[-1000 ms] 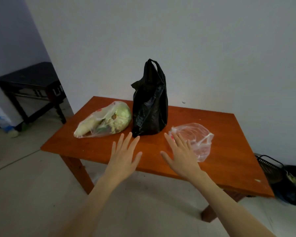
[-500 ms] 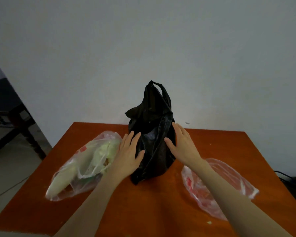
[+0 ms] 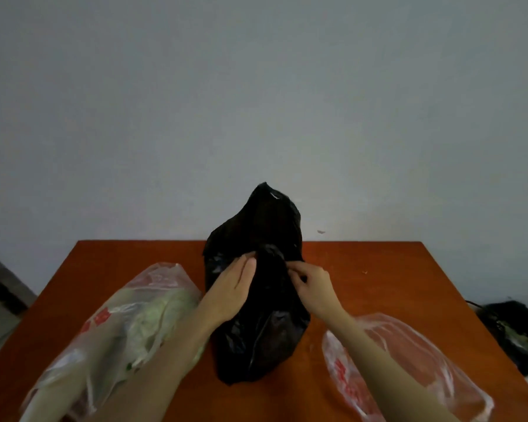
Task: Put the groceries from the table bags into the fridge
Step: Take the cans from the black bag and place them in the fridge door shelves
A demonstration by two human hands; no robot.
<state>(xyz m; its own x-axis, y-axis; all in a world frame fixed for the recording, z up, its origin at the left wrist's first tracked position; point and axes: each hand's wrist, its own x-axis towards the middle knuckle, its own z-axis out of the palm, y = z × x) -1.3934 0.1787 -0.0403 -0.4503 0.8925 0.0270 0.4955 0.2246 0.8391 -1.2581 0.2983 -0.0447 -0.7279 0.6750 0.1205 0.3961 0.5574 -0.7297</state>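
The black plastic bag (image 3: pixel 258 300) stands upright in the middle of the orange surface (image 3: pixel 378 284). The left hand (image 3: pixel 229 289) and the right hand (image 3: pixel 310 287) both pinch its plastic, probably to open it. A bag of cabbage (image 3: pixel 128 324) lies left of it.

The black bag (image 3: pixel 256 324) is showing glossy, crinkled plastic, the two clear bags (image 3: pixel 125 324) (image 3: pixel 409 360) are looking thin and filmy, and the table (image 3: pixel 378 269) is showing smooth orange-brown wood.

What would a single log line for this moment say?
step: opening black bag | left hand: pinching bag | right hand: pinching bag | clear bags either side untouched | fridge: not in view
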